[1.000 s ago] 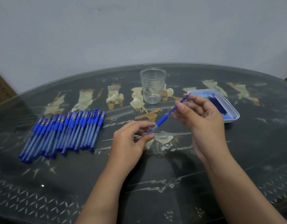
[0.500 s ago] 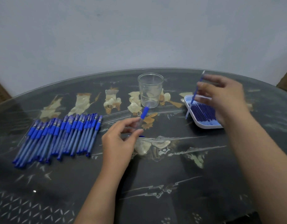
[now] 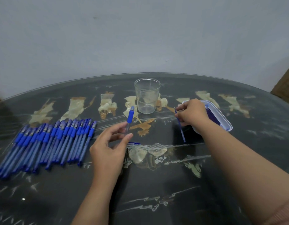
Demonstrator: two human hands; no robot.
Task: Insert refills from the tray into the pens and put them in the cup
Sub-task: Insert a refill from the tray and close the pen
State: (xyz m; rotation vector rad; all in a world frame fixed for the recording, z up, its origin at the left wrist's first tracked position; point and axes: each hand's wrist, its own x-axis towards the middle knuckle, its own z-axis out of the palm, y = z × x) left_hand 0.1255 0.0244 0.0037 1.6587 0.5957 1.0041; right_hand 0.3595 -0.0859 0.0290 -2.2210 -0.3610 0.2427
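**Pen** [image 3: 130, 117]. Held near upright with its blue sleeve uppermost, above the worktop [image 3: 140, 192] and just in front of the cup [image 3: 147, 98].

**Left hand** [image 3: 108, 148]. Grip closed on the pen's clear lower barrel, thumb against fingertips.

**Refill** [image 3: 181, 129]. A thin blue rod slanting down toward the worktop, just left of the tray [image 3: 228, 124] and well apart from the pen.

**Right hand** [image 3: 193, 113]. Grip pinched on the refill's upper part, with its lower end free.

**Tray.** White, to the right of the cup and partly behind the right hand. It holds a stock of dark refills [image 3: 212, 116].

**Cup.** Clear and upright, with no pens in it.

**Pens** [image 3: 49, 140]. A row lying side by side at the left, well apart from the cup.

**Blue part** [image 3: 134, 143]. Small, lying on the worktop just beside the left thumb. Whether it is a cap or an end piece cannot be told.

**Step in hand (judged).** The refill is out of the tray but not yet in the barrel. With the cup empty, most of the task is left.

**Next move calls for.** The hands need to come together, the refill lined up with the barrel's opening and slid straight along its axis. So thin a rod would likely bend if pushed off-line. The loose part probably closes the pen before it goes into the cup.

**Writing.** None can be read. The pale figures in the worktop look like ornament, and any print on the pens is too small to make out.
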